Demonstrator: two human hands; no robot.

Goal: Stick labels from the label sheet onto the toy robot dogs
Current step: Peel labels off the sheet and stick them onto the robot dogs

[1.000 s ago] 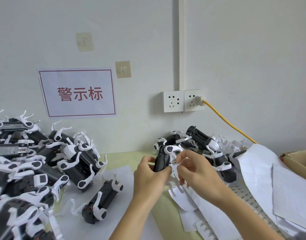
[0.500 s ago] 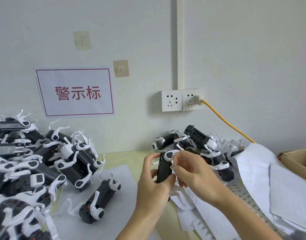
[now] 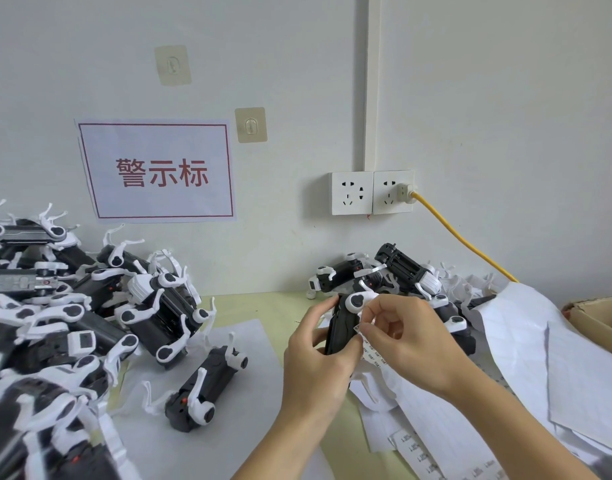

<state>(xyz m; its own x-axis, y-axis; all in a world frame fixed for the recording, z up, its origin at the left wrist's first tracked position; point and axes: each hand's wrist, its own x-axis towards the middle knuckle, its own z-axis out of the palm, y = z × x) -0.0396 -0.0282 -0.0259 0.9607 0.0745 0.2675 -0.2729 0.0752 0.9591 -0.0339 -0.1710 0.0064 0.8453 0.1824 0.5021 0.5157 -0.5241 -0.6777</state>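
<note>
My left hand (image 3: 315, 362) grips a black toy robot dog (image 3: 342, 320) with white legs, held upright above the table. My right hand (image 3: 405, 337) pinches a small white label (image 3: 358, 329) against the dog's right side. A strip of labels (image 3: 374, 356) hangs just below my right fingers. A pile of robot dogs (image 3: 65, 306) lies at the left. One dog (image 3: 207, 386) lies alone on white paper in front of that pile. A smaller pile of dogs (image 3: 394, 275) sits behind my hands.
Used label sheets and backing paper (image 3: 526, 358) cover the table at the right. A cardboard box (image 3: 599, 320) stands at the far right edge. A yellow cable (image 3: 460, 237) runs from the wall socket (image 3: 393, 192) down behind the papers. A sign (image 3: 159, 171) hangs on the wall.
Both hands lowered slightly with the dog. My right hand shifted from the dog's upper leg joint down to its side, bringing the label against the body.
</note>
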